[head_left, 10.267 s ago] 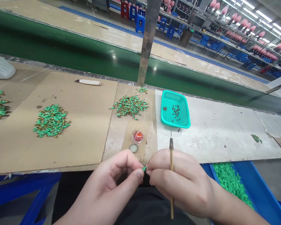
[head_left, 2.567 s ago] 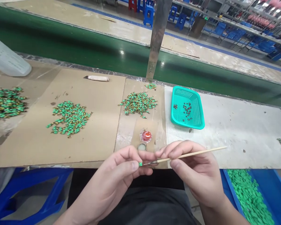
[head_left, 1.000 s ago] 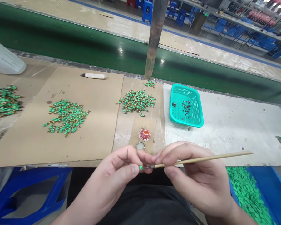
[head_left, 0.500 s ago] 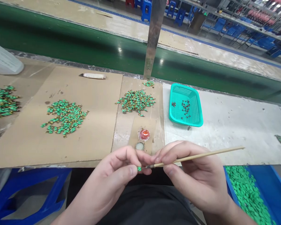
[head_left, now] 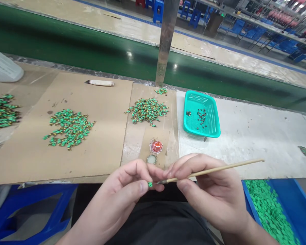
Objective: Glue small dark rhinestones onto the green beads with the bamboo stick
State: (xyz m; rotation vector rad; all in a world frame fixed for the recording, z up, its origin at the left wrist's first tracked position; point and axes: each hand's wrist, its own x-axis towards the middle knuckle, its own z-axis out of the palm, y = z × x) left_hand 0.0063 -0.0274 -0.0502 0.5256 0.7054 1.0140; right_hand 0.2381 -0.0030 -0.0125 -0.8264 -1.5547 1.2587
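Cardboard-topped bench [head_left: 91,163] by green conveyor [head_left: 66,37]; left hand [head_left: 122,194] pinches charm [head_left: 150,184], right hand [head_left: 209,194] holds paintbrush [head_left: 214,172].

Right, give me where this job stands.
Looks done: green-and-gold pieces lie piled on the cardboard. In hand: the left hand pinches one green piece while the right hand brings a brush to it. Seemingly left: flat green pieces in the blue tray.
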